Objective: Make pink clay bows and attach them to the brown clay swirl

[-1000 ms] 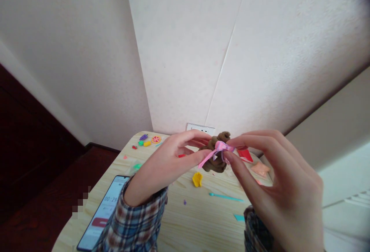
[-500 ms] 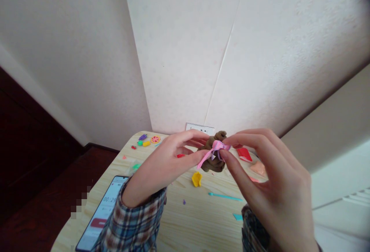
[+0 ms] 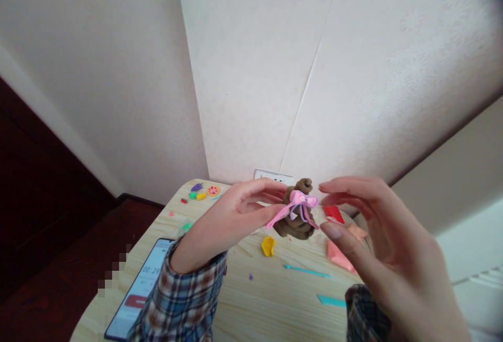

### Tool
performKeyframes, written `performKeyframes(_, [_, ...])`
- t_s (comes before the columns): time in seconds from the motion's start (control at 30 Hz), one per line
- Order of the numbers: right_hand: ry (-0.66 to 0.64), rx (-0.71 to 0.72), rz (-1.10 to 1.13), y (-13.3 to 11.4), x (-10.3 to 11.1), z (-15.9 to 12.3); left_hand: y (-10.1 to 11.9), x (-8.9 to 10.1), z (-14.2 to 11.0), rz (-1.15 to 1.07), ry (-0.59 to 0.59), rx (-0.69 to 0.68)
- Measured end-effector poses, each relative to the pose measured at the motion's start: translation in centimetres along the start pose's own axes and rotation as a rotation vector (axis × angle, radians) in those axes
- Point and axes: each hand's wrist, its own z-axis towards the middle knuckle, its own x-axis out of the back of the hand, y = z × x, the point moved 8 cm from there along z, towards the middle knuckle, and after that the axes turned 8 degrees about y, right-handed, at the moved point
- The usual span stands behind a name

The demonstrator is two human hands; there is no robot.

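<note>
A brown coiled clay figure [image 3: 293,229] is held above the table by my left hand [image 3: 231,219], its fingers behind and its thumb in front. Across the figure's front lies a pink and purple clay bow [image 3: 303,199] with long trailing ends, one of them by my left thumb. My right hand [image 3: 387,242] is just to the right of the figure, thumb and fingers apart, with nothing between them. The back of the figure is hidden.
On the wooden table [image 3: 251,310] lie a phone [image 3: 137,292], a yellow clay piece [image 3: 268,246], a turquoise stick [image 3: 306,270], a turquoise flat tool [image 3: 331,300], a red packet [image 3: 334,213] and a pink piece [image 3: 340,255]. Small clay fruits [image 3: 200,194] sit far left. Walls stand behind.
My right hand has let go of the bow and moved right, its fingers spreading. The bow now shows whole on the figure. My left hand keeps its hold.
</note>
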Motion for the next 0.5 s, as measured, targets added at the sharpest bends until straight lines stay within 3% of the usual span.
performKeyframes(0.3, [-0.215,-0.164,0.264,1.6,-1.3,-0.1,-0.5,-0.6,-0.3,-0.091,-0.074,0.089])
performKeyframes(0.5, [-0.29,-0.21,0.342,3.5,-3.0,0.2,-2.3,0.1,0.7,-0.134,-0.012,0.041])
